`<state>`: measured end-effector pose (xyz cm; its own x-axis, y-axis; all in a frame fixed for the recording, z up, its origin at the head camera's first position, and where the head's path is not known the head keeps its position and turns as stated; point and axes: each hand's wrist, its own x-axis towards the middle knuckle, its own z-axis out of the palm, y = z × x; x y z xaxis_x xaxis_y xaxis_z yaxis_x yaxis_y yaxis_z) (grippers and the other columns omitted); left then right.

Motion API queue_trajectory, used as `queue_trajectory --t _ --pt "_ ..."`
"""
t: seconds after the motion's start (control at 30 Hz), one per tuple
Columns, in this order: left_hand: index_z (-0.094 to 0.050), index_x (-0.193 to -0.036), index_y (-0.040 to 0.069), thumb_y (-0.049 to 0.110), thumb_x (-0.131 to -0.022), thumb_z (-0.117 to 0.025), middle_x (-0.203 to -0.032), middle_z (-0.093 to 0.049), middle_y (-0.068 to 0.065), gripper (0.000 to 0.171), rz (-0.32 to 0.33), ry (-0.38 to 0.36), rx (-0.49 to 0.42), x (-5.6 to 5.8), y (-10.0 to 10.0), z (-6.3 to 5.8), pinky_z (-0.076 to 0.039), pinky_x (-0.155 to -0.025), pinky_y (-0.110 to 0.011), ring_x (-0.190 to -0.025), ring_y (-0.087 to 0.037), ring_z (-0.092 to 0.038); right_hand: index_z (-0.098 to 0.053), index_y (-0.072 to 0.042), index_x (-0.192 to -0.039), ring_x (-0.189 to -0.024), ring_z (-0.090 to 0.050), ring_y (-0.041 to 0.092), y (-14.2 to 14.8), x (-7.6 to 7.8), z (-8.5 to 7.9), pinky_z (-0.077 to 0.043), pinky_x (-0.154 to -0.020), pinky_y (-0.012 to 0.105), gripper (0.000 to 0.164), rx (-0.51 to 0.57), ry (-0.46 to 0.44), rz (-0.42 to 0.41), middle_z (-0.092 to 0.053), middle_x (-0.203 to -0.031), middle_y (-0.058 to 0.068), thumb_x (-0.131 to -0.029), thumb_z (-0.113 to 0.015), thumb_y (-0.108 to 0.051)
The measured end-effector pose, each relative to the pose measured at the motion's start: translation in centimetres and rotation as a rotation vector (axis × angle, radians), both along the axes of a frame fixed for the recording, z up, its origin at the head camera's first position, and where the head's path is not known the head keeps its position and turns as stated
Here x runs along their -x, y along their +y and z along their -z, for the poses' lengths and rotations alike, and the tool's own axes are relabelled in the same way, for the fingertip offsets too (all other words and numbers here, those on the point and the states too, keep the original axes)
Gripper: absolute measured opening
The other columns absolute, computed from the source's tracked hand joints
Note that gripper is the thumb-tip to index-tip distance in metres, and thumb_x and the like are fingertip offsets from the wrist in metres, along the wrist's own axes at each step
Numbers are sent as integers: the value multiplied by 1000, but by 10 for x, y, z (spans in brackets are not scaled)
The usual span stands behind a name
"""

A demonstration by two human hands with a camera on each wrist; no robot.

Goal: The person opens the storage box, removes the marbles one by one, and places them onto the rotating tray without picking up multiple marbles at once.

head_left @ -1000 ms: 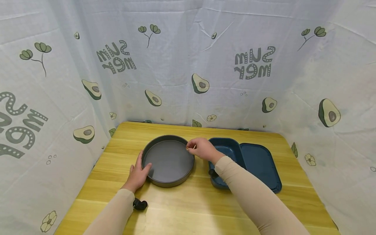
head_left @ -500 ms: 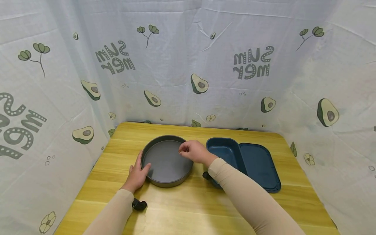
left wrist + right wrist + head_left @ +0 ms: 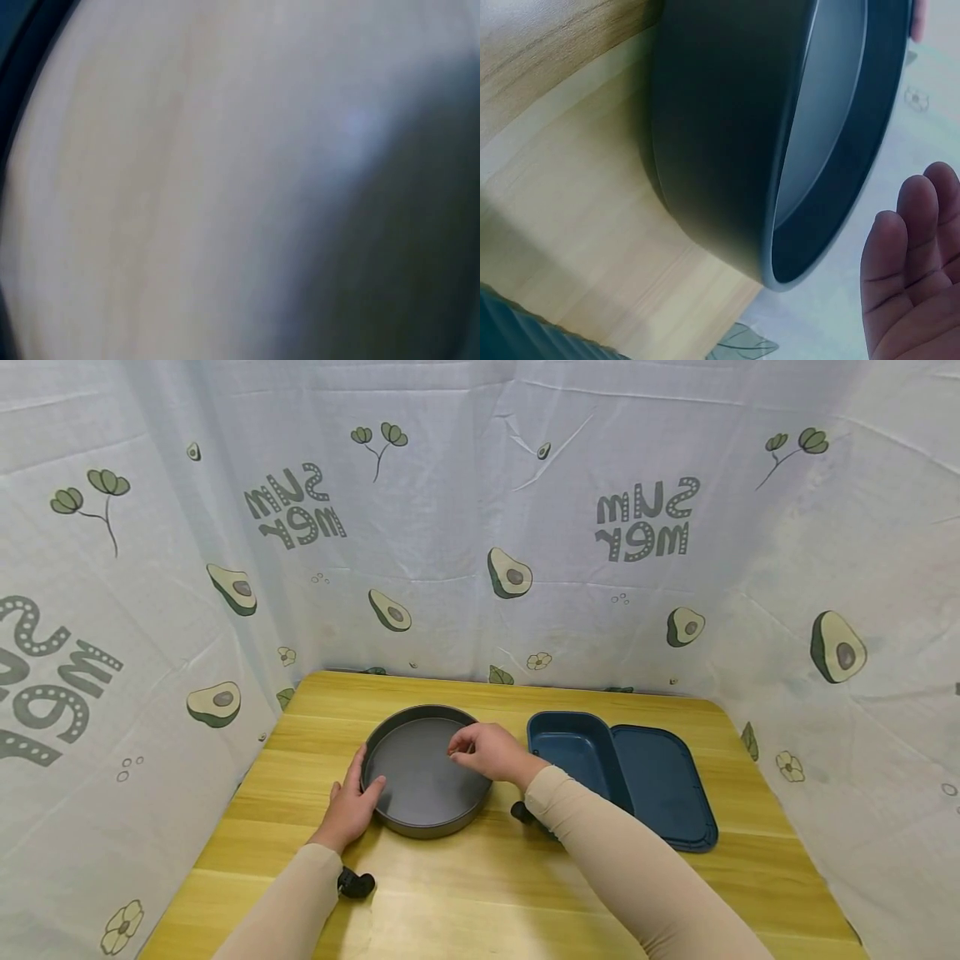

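Note:
A round grey cake pan [image 3: 427,772] rests on the wooden table. At its left side my left hand [image 3: 351,802] grips the rim, fingers along the outer wall and thumb over the edge. Over the pan's right part hovers my right hand [image 3: 491,753], thumb and forefinger tips brought together. Whether something tiny sits between those tips I cannot tell. The right wrist view shows the pan's side [image 3: 712,135] close up, with several right-hand fingers [image 3: 915,240] beside it. Only blurred tabletop [image 3: 172,180] and a dark edge appear in the left wrist view.
A deep blue rectangular container [image 3: 573,747] stands right of the pan, partly behind my right forearm. Beside it lies a flat blue lid [image 3: 663,785]. Black wrist cameras stick out from both sleeves. A white curtain [image 3: 450,527] printed with avocados hangs behind the table [image 3: 442,902].
My right hand has moved left and slightly down, from the pan's right rim to over its inside. The left hand and the pan have stayed in place.

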<state>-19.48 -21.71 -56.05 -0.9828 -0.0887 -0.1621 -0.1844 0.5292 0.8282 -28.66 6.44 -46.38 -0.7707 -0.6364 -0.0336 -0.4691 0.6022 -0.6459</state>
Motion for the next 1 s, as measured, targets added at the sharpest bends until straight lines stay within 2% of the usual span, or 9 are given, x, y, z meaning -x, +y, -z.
queue_trajectory --t 0.33,0.53,1.0 --pt "1 -171 35 43 -113 -46 -179 -9 -12 75 -10 -4 5 -2 2 -1 2 -122 -81 -156 -60 17 -80 -16 -109 -86 -66 7 -5 -2 1 -57 -74 25 12 6 5 -10 -76 -99 -4 -101 -72 -17" --pt "1 -171 34 42 -113 -46 -179 -9 -12 76 -5 9 9 -1 2 0 5 -124 -78 -157 -59 16 -80 -10 -114 -85 -66 8 -6 -2 4 -58 -74 26 17 -3 -3 -17 -77 -99 -5 -101 -71 -16" --pt "2 -171 32 42 -113 -46 -179 -8 -13 76 -2 4 9 -1 2 -1 5 -123 -79 -157 -60 16 -79 -10 -118 -84 -66 7 -7 -5 4 -57 -73 26 20 -25 -3 -17 -76 -101 -3 -101 -72 -20"
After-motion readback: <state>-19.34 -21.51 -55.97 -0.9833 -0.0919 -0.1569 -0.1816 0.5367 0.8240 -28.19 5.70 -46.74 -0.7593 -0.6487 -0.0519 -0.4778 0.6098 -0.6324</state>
